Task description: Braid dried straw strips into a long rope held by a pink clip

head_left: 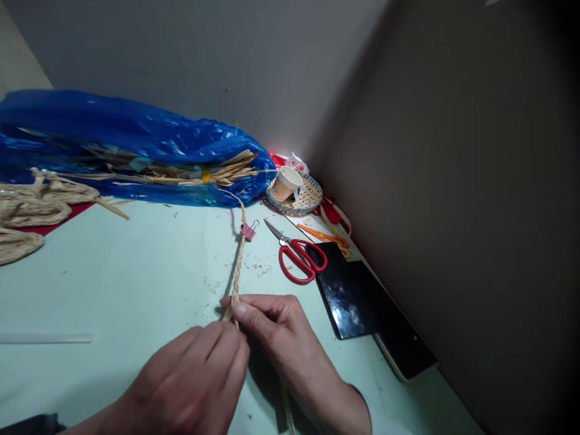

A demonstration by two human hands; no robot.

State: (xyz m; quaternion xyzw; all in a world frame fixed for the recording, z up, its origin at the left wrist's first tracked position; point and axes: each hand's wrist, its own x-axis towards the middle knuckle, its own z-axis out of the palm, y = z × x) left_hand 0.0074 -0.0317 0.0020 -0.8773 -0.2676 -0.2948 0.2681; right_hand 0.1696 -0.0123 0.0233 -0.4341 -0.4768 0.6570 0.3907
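- No text, label, brand, number or sign can be read.
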